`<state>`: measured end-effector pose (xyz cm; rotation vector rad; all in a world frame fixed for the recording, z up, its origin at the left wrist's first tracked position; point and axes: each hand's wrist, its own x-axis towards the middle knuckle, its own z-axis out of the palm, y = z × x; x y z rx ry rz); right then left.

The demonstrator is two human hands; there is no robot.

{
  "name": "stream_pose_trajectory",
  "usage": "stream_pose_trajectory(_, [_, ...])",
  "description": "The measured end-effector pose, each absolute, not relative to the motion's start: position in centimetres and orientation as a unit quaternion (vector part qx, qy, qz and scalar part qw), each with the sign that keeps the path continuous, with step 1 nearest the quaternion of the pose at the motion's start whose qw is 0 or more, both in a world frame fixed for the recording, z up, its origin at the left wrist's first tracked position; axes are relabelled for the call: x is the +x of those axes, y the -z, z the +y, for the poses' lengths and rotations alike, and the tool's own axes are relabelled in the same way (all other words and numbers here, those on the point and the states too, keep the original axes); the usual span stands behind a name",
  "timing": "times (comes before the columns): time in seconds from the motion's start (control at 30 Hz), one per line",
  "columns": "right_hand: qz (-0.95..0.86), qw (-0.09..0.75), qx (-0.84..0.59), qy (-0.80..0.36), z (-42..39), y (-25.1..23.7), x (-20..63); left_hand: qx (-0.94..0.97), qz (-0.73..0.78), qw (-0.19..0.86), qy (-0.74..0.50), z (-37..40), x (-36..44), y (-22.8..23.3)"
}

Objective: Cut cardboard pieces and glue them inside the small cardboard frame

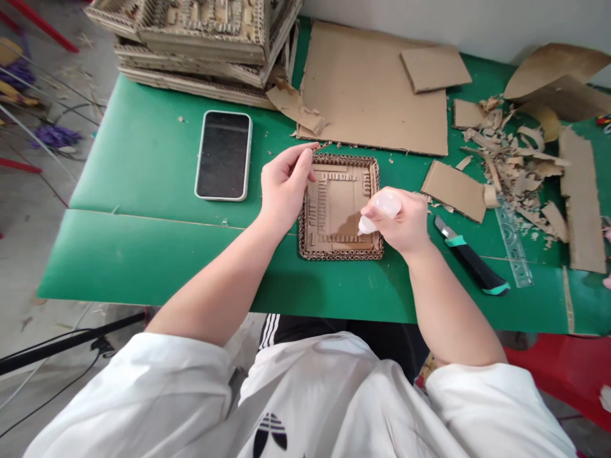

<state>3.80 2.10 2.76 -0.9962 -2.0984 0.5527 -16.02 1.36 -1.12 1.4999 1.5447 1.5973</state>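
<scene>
A small square cardboard frame (340, 207) with a corrugated border and strips glued inside lies flat on the green table (143, 254). My left hand (285, 186) rests on the frame's left edge, thumb and fingers touching its upper left corner. My right hand (403, 222) grips a small translucent white glue bottle (380, 211), its nozzle pointing down-left at the lower right part of the frame's inside.
A phone (223, 154) lies face up left of the frame. A utility knife (470, 256) and a clear ruler (514, 245) lie to the right. Cardboard sheets (372, 89), scraps (515, 165) and a stack of finished cardboard pieces (200, 38) fill the far side.
</scene>
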Motion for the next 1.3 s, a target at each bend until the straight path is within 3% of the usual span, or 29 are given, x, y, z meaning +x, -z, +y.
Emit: stream_pose_trajectory(1.3, [-0.812, 0.357, -0.412, -0.21, 2.16, -2.54, 3.89, 0.53, 0.575, 0.224, -0.581, 1.31, -15.92, 0.85])
